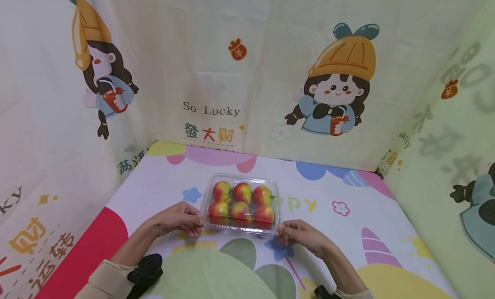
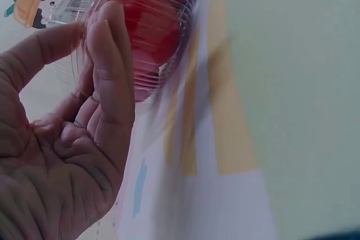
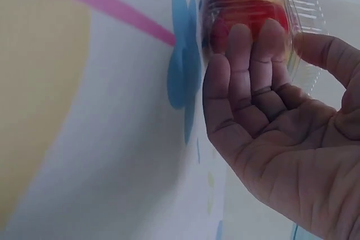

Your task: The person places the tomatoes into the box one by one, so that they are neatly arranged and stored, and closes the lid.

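Note:
A clear plastic fruit box (image 1: 209,200) with its lid down sits on the patterned table. Inside lie several red-and-yellow fruits (image 1: 242,192) in two rows; they look like peaches or apples. My left hand (image 1: 179,219) pinches the box's near left corner, thumb and forefinger on the rim (image 2: 79,54). At the near right corner my right hand (image 1: 303,236) pinches the rim between thumb and fingers, its other fingers (image 3: 239,54) loosely curled below. In both wrist views the box's ribbed side shows close to the fingertips.
A printed cloth (image 1: 270,75) hangs behind the table and down both sides. The tabletop (image 1: 309,256) carries coloured prints of flowers, letters and shapes. A black strap device (image 1: 148,269) is on my left wrist, another (image 1: 325,292) on my right.

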{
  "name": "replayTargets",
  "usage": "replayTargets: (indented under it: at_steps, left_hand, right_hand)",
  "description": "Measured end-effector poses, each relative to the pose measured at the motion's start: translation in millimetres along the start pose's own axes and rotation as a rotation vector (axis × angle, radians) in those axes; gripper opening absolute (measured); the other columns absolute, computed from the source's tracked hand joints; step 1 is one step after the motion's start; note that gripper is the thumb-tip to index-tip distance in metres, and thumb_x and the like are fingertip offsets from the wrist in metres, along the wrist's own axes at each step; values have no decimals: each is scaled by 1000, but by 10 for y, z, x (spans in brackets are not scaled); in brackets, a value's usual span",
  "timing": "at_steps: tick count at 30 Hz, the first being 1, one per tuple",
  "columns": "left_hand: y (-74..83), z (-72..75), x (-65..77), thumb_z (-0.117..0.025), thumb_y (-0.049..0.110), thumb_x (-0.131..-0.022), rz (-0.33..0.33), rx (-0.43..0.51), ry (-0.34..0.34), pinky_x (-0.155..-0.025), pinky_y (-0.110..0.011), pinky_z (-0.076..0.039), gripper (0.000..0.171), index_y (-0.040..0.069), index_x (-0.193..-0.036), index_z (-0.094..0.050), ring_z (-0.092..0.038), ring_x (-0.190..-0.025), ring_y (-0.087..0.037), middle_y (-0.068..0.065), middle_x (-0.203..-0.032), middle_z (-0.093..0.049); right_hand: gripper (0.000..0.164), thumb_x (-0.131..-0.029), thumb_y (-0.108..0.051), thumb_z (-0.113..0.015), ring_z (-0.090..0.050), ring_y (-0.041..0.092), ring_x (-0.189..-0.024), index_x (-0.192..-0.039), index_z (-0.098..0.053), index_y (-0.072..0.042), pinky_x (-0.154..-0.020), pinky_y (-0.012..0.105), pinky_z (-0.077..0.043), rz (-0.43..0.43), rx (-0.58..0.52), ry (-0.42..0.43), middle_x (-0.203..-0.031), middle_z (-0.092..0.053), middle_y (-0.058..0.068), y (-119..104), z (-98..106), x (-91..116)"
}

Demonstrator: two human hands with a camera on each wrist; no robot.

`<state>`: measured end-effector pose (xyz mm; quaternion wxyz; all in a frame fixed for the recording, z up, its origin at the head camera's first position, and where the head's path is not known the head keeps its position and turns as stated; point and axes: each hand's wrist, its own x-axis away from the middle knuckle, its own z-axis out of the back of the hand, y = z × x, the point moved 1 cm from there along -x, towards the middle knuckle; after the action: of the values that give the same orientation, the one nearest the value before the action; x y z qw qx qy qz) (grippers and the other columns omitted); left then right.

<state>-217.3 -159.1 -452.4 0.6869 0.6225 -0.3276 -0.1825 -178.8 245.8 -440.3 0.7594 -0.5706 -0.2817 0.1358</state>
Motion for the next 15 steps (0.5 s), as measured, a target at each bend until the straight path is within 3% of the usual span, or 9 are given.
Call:
replayTargets:
  at_steps: [3, 8, 15]
  left_hand:
    - [9, 2, 14, -65, 15, -98, 15, -1, 12, -72, -33, -64, 26, -9, -91, -72, -72, -68, -15, -10, -80, -74]
    - [42, 45, 49, -59, 18, -100, 36, -42, 63, -74, -34, -64, 32, -11, -99, -72, -73, -71, -19, -14, -84, -75]
    - [119, 66, 83, -59, 24, -101, 37, -182, 226, -79, -36, -64, 34, -7, -105, -71, -74, -81, -27, -15, -90, -75]
  right_hand:
    - [34, -104, -18, -55, -60, 16, -86, -106, -58, 16, -79, 28, -55, -4, 29, 9, -90, -67, 3, -3, 18, 13]
    - [34, -103, -23, -60, -61, 19, -92, -118, -61, 7, -81, 30, -56, 19, 102, 58, -98, -66, 7, -36, 71, 49]
    - [42, -102, -28, -63, -62, 23, -106, -133, -59, 0, -86, 27, -55, 108, 309, 272, -117, -67, 11, -87, 72, 69]
